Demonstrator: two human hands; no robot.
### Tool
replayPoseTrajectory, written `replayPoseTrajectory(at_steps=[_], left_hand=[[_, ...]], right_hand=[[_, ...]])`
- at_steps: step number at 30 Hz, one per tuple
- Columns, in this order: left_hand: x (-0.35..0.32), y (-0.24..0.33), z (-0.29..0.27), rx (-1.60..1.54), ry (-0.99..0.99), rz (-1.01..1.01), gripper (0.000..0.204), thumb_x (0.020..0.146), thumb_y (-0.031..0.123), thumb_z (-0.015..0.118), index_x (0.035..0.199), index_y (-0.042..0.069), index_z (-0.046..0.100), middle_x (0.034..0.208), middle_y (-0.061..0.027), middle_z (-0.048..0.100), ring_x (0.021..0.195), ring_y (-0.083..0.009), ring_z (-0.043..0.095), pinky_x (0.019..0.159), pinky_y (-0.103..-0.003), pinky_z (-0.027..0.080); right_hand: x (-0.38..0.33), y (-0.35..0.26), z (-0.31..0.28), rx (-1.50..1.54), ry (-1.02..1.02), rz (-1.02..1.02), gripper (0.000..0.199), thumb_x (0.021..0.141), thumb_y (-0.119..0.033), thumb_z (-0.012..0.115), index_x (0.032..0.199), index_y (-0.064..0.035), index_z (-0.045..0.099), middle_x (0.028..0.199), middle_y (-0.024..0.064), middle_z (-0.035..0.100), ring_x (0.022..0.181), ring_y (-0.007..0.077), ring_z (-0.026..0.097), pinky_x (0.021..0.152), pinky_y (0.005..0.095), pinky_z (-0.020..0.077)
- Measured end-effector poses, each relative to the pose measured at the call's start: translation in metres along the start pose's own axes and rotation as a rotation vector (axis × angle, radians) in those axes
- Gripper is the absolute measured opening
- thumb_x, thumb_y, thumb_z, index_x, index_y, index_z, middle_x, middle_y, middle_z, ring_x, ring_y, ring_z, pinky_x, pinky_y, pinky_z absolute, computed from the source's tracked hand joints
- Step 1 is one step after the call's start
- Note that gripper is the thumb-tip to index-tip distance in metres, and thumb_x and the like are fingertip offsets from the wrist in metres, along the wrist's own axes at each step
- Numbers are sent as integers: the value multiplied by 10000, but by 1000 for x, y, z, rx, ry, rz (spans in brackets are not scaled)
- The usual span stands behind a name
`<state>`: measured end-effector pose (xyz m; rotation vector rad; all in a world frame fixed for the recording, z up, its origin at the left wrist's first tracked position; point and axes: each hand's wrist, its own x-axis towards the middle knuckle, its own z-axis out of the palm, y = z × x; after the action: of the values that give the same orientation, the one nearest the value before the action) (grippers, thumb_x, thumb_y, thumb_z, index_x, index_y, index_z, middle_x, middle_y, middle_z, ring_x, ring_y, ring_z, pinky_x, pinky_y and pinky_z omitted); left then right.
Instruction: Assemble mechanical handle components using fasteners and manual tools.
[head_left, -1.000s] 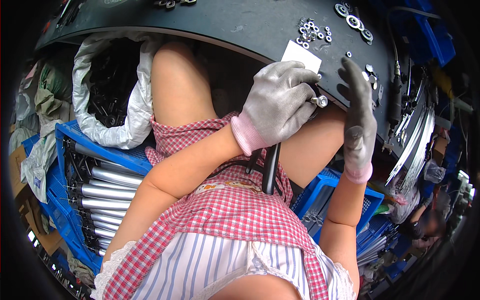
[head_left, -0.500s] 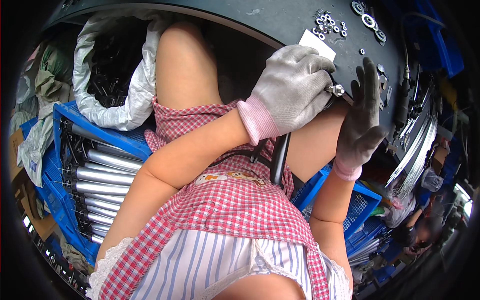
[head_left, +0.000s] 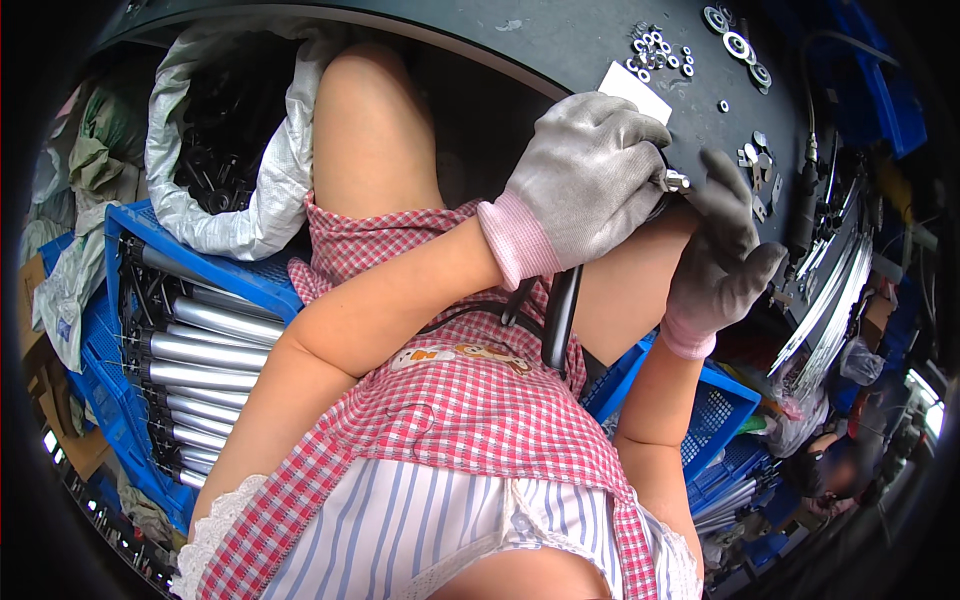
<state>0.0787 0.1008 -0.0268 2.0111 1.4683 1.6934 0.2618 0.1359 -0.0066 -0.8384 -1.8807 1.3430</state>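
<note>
here the left hand point(head_left: 590, 180) is closed around a dark rod point(head_left: 560, 315) that hangs down below it, a small metal fitting point(head_left: 677, 182) poking out at its fingertips. the right hand point(head_left: 722, 245), just beside, is open and holds nothing. this looks like mid-assembly at the bench point(head_left: 560, 50); next likely needs careful alignment of the fitting.

a crate point(head_left: 215, 275) of metal tubes point(head_left: 205, 350) sits at the person's left, a sack point(head_left: 215, 150) behind it. washers point(head_left: 740, 45) lie on the workbench point(head_left: 560, 40) ahead. another crate point(head_left: 715, 410) sits right.
</note>
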Motion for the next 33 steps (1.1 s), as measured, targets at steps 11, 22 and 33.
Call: replayPoseTrajectory(at_steps=[11,22,33], left_hand=[[0,0,-1,8,-23,5,155,810,143,648,897,15,632,1001,-125,639,947,-341,616,818,-451,483],[3,1,-4,3,-73,7,123,811,118,618,885,19,622,1065,-116,634,988,-342,601,839,-454,473],[2,8,-2,-150,-9,-132,282,682,136,744,891,99,558,909,-51,646,960,-272,602,991,-470,398]], right_hand=[[-1,3,16,459,247,-36,875,942,-689,266,1215,77,589,1384,220,475,1332,310,409,1126,430,253],[2,-4,10,-27,168,-139,767,918,-640,381,1195,29,633,1240,219,593,1298,326,437,1116,448,270],[140,29,-108,-909,394,-41,297,860,-312,658,1072,-112,713,1205,106,639,1158,264,562,982,404,425]])
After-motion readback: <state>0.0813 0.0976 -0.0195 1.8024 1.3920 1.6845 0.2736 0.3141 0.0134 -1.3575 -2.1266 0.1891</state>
